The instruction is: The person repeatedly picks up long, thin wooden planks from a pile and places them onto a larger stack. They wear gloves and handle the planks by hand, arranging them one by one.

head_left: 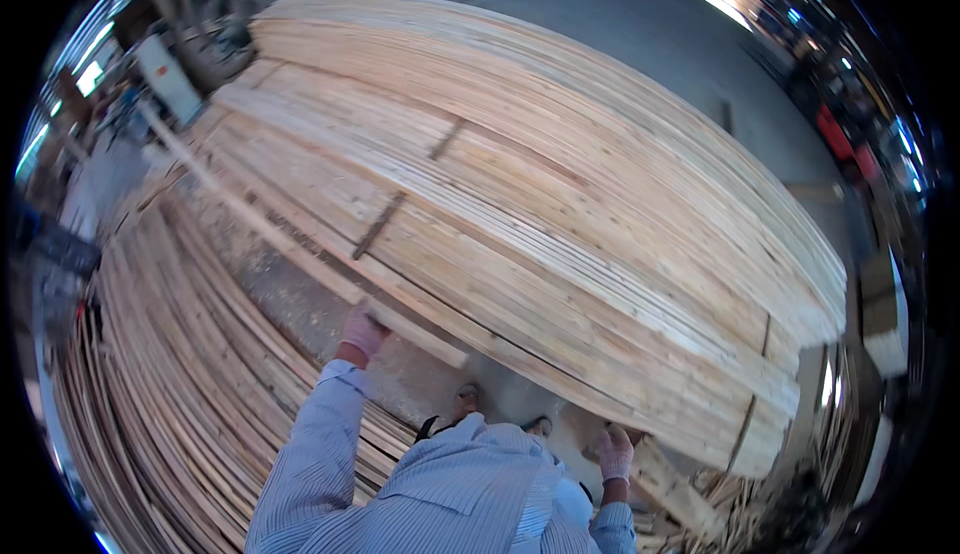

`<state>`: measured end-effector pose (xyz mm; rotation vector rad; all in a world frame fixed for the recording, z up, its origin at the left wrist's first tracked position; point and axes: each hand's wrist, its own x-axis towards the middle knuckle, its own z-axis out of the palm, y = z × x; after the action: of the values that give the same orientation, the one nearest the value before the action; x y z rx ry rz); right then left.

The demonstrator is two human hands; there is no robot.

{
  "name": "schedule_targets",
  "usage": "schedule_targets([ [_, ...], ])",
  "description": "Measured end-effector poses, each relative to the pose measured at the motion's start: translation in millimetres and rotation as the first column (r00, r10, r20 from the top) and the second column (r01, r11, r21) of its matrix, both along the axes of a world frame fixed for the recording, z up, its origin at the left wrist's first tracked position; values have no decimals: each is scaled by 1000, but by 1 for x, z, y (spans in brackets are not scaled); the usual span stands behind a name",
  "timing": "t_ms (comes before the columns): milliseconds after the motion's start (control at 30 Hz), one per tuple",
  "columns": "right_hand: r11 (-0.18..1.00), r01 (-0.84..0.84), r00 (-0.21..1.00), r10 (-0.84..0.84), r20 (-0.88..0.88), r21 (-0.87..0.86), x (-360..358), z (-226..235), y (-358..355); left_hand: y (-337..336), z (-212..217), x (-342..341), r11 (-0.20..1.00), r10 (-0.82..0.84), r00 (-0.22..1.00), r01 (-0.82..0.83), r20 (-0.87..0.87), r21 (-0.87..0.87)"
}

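Gloved hands on lumber, both mine, pale knit gloves, striped blue sleeves coming up from the lower edge. My left hand (362,332) is closed around the near end of a long thin wooden strip (262,222), fingers curled over it; the strip runs away from me up and left, along the near edge of the big board stack (560,204). My right hand (615,452) is down at the lower right, pressed against the underside or near edge of the stack's corner; fingers look bent, but I cannot tell whether they grip a board or just rest on it. The stack is wide, flat, pale planks laid side by side in layers, with thin dark cross spacers (380,226) showing between sections. To my left sits a second, lower pile of narrow slats (170,354), well apart from the strip's far end. Between the two piles, grey sawdusty floor (300,304). My shoes (466,397) show just under the stack's edge. Background machinery top left is blurred.
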<state>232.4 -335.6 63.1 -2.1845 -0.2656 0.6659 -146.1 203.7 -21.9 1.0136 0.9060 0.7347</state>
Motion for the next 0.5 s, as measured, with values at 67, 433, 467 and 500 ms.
schedule_targets([
  [67, 988, 141, 985, -134, -106, 61, -5, -26, -21, 4, 21, 9, 862, 271, 942, -147, 196, -485],
  [433, 945, 313, 879, -328, -345, -99, 47, -47, -7, -59, -21, 15, 493, 528, 831, -136, 172, -859],
  [467, 965, 252, 916, -263, -304, -75, 63, -50, 3, -72, -23, 16, 478, 510, 842, -106, 178, -872],
  [500, 980, 190, 945, -198, -260, -55, 81, -53, 13, -85, -26, 14, 451, 513, 838, -81, 184, -889],
])
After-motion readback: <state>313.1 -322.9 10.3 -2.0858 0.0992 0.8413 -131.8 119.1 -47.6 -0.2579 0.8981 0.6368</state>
